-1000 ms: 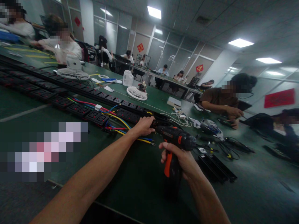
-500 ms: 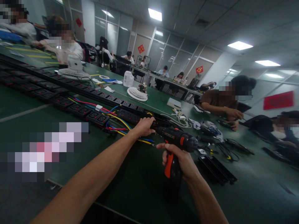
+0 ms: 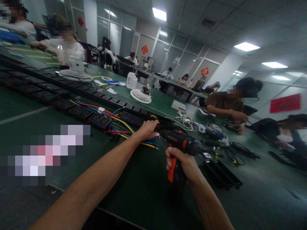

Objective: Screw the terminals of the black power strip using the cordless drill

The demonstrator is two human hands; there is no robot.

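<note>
Head view: gripping power drill (image 3: pixel 177 175) in right hand (image 3: pixel 187 162), with left hand (image 3: pixel 149 128) beside its tip (cannot tell whether grasping).

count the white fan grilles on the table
2. One fan grille lies beyond the black socket strips, at left, under a white housing; the other grille is farther right, past the left hand. Others may be hidden.

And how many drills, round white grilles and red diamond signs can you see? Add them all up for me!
Drill, held in the right hand: 1
Round white grilles: 2
Red diamond signs: 3
Total: 6
</note>
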